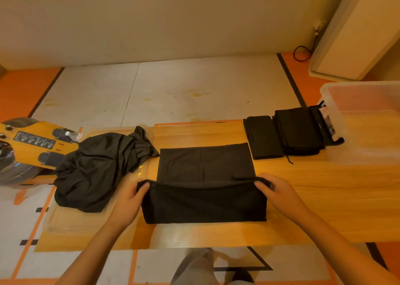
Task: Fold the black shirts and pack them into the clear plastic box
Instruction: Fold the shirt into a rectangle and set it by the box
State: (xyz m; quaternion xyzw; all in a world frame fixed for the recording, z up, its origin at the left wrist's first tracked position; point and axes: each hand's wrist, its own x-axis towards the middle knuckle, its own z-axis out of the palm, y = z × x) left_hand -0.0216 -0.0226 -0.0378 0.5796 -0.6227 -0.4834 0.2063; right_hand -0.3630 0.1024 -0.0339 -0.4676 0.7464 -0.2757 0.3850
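Pinching the black shirt at both ends of its raised near fold with left hand and right hand; lying mid-tabletop, stretching lengthwise from left to right.

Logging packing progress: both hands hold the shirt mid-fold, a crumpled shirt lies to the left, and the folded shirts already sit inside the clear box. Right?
Wrong on one point: in the head view the folded shirts sit on the table beside the clear box, not inside it. The rest holds.
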